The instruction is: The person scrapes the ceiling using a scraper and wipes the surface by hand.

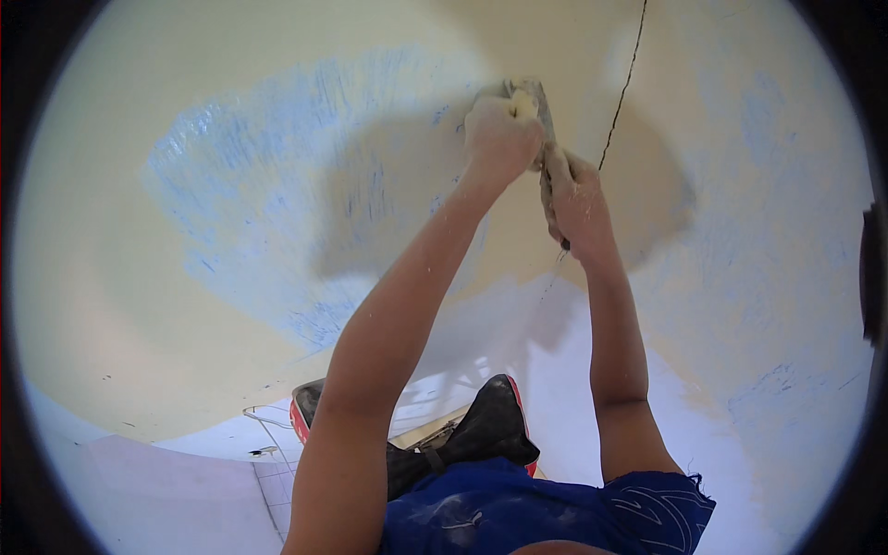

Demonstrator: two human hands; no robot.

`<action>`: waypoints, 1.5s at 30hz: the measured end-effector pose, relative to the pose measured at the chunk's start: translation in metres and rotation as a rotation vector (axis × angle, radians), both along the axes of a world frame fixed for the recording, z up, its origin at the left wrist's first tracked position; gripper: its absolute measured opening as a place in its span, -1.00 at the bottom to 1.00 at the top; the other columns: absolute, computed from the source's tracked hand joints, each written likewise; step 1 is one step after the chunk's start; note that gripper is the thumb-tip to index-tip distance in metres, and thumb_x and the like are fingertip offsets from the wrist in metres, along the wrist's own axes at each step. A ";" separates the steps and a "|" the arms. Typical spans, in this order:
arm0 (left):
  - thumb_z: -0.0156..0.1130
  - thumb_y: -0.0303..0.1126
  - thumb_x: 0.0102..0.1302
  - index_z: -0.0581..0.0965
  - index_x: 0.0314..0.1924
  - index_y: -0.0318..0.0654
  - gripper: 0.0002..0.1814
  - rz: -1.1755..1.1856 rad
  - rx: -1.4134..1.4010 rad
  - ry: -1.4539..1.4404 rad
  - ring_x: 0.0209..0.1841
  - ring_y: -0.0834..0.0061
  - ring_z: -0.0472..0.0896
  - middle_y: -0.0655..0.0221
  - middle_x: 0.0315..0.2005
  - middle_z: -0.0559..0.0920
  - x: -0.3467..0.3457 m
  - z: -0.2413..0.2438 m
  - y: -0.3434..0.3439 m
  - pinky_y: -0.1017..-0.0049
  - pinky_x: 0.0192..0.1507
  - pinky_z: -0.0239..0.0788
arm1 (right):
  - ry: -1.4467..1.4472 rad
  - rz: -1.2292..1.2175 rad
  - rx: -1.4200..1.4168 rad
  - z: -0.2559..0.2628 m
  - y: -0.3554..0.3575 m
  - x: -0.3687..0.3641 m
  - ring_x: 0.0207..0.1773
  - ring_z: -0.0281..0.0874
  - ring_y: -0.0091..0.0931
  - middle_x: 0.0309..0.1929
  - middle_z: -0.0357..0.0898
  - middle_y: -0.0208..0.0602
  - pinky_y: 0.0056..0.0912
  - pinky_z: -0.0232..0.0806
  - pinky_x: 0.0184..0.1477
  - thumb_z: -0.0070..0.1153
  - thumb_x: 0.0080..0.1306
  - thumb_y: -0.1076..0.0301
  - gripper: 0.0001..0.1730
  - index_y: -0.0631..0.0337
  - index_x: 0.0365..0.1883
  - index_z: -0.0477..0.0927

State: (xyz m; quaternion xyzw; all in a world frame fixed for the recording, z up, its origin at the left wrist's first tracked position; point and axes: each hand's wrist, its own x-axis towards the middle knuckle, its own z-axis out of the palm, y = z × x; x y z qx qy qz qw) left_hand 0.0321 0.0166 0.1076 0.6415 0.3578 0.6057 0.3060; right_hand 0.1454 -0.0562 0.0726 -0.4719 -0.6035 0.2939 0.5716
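Observation:
Both my hands are raised against a wall point(243, 173) covered in cream filler with blue streaks. My left hand point(503, 135) is closed around the pale handle of a wide flat-bladed tool point(544, 111), seemingly a plasterer's trowel or filling knife. Just below and to its right, my right hand point(579, 201) grips a slim tool, perhaps a putty knife, whose dark handle end point(565, 244) shows beneath the palm. Its fingertips meet the lower edge of the wide blade. The slim tool's own blade is mostly hidden. Pale filler coats the fingers of both hands.
A thin dark crack point(628, 83) runs down the wall right of my hands. Below are my legs in dark trousers point(489, 423), with red-edged objects beside them. A white cable point(267, 420) hangs at lower left, above floor tiles point(277, 485). A dark object point(873, 274) stands at the right edge.

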 end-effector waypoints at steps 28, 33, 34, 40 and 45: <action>0.15 -0.23 0.47 0.48 -0.61 -0.47 -0.49 0.183 0.052 0.139 -0.68 0.52 0.53 0.16 -0.79 0.43 0.002 -0.030 -0.018 0.33 -0.55 0.41 | -0.040 -0.090 0.123 -0.045 0.008 -0.004 -0.73 0.11 -0.69 -0.72 0.20 -0.54 -0.49 0.01 -0.66 -0.18 0.63 0.00 -0.44 0.19 -0.52 0.38; 0.15 -0.21 0.49 0.51 -0.62 -0.45 -0.46 0.047 -0.001 0.026 -0.68 0.55 0.55 0.21 -0.79 0.46 0.001 -0.029 -0.002 0.37 -0.56 0.46 | 0.036 -0.033 0.031 -0.030 0.004 -0.008 -0.66 0.16 -0.61 -0.72 0.24 -0.41 -0.37 0.09 -0.57 -0.17 0.62 0.08 -0.45 0.31 -0.49 0.42; 0.15 -0.22 0.49 0.51 -0.62 -0.45 -0.46 0.135 0.042 0.103 -0.67 0.56 0.55 0.23 -0.79 0.47 0.000 -0.050 -0.001 0.38 -0.57 0.47 | -0.051 -0.064 0.103 -0.048 0.006 -0.008 -0.60 0.22 -0.54 -0.71 0.29 -0.27 -0.26 0.18 -0.49 -0.17 0.62 0.14 -0.45 0.42 -0.47 0.45; 0.13 -0.24 0.49 0.50 -0.63 -0.48 -0.46 0.142 -0.083 0.163 -0.67 0.53 0.55 0.27 -0.77 0.51 -0.005 -0.090 -0.020 0.38 -0.59 0.49 | -0.071 -0.085 0.132 -0.119 0.010 -0.007 -0.63 0.15 -0.71 -0.68 0.23 -0.55 -0.48 0.03 -0.59 -0.18 0.64 0.07 -0.48 0.25 -0.47 0.39; 0.15 -0.35 0.34 0.59 -0.54 -0.48 -0.64 0.124 -0.090 0.111 -0.57 0.18 0.67 -0.01 -0.68 0.60 -0.004 -0.039 -0.014 0.26 -0.42 0.47 | 0.002 -0.043 0.064 -0.044 -0.001 -0.011 -0.63 0.14 -0.70 -0.68 0.24 -0.55 -0.47 0.04 -0.58 -0.17 0.63 0.08 -0.48 0.25 -0.48 0.39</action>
